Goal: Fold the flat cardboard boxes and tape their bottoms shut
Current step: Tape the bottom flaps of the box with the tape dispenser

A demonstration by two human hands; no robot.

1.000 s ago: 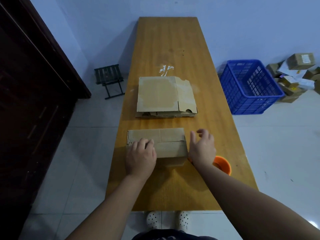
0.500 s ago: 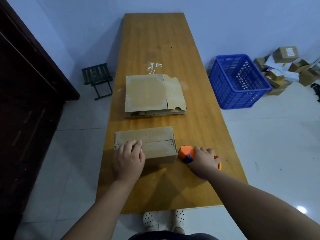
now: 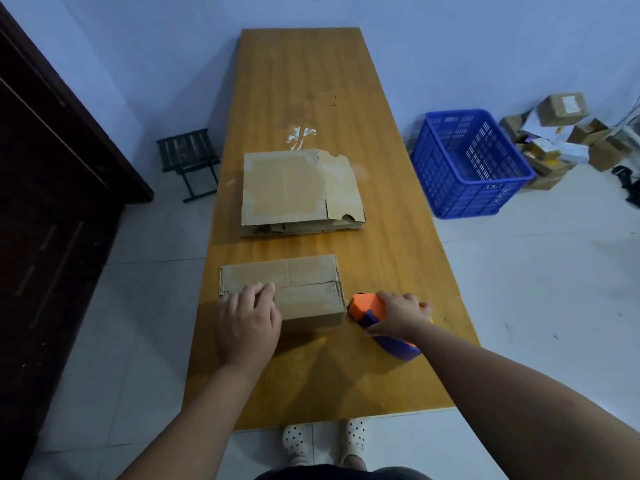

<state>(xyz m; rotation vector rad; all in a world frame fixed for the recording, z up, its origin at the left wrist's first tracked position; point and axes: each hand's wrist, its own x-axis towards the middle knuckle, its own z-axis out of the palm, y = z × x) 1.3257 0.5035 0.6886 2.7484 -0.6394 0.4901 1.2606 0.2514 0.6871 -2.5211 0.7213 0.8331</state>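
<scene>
Head view: the folded box (image 3: 280, 292) sits bottom-up at the near end of the table (image 3: 311, 81), its 2 flaps meeting in a seam that has no tape on it yet. The left hand (image 3: 247, 323) lies draped over the box's near left edge, fingers laid out on top and gripping nothing, probably to press the flaps flat and keep the box from sliding. The right hand (image 3: 398, 315) is curled round the orange and blue tape dispenser (image 3: 369, 306), which rests on the table just beside the box's right end, its nose towards the seam and ready to start a strip. Further back, the stack of flat boxes (image 3: 298, 188) waits its turn. 1 second earlier the right hand was open beside the box with the dispenser not yet held; the left hand has barely shifted
</scene>
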